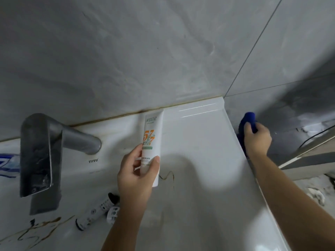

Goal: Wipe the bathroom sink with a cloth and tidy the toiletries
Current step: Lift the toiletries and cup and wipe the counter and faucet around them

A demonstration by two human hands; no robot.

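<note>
White ceramic sink (199,134) with a flat glossy ledge fills the lower part of the view, set against a grey marbled tile wall (145,60); a boxy grey metal faucet (41,151) stands on its back ledge, and a small dark "TUTU" mark (93,161) is printed just right of the faucet's base; further right of the faucet, the left hand (136,176) grips a white plastic squeeze tube with orange "57" lettering (152,134), thumb on one side and fingers curled round the other, clamped on its lower half; the tube's flat crimped end points up to the seam where the ledge meets the wall, and whether it rests on the ledge cannot be told; far right of the faucet, past the sink's outer rim, the right hand (256,140) is closed round a bunched dark blue cloth (250,118), which sits beside the rim against the side wall, partly hidden by the fingers and the rim; below the faucet, two small white tubes with dark print (97,209) lie side by side, their far ends hidden by the left wrist; thin brown squiggly marks (167,176) show just beside the big tube's lower end, and more brown streaks (36,230) below the faucet; left of the faucet, a blue-and-white packet (7,165) is cut off by the frame edge.
</note>
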